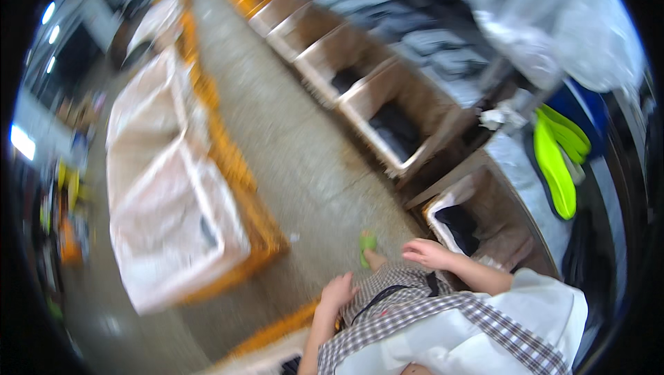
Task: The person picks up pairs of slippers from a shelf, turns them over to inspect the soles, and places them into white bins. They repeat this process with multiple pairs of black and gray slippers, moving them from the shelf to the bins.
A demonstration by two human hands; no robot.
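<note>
My left hand [339, 290] hangs in front of my checked apron [401, 292], holding nothing, with its fingers loosely apart. Out to the side, my right hand [427, 254] is also bare of any object, its fingers loosely stretched. Closest to the right hand is a lined bin [508, 233] with dark pieces [458, 228] inside. Bright yellow-green shoe-sole-shaped pieces [553, 160] lie on the bench [508, 157] at the right. The picture is slightly smeared by motion.
White-lined bins [225, 226] with orange sides line the aisle [270, 122] at left. Along the right stand more lined bins [373, 143], some with dark pieces, below stacks of grey and dark pieces [439, 50]. A clear plastic bag [560, 22] hangs at upper right. My green slipper [367, 245] is on the floor.
</note>
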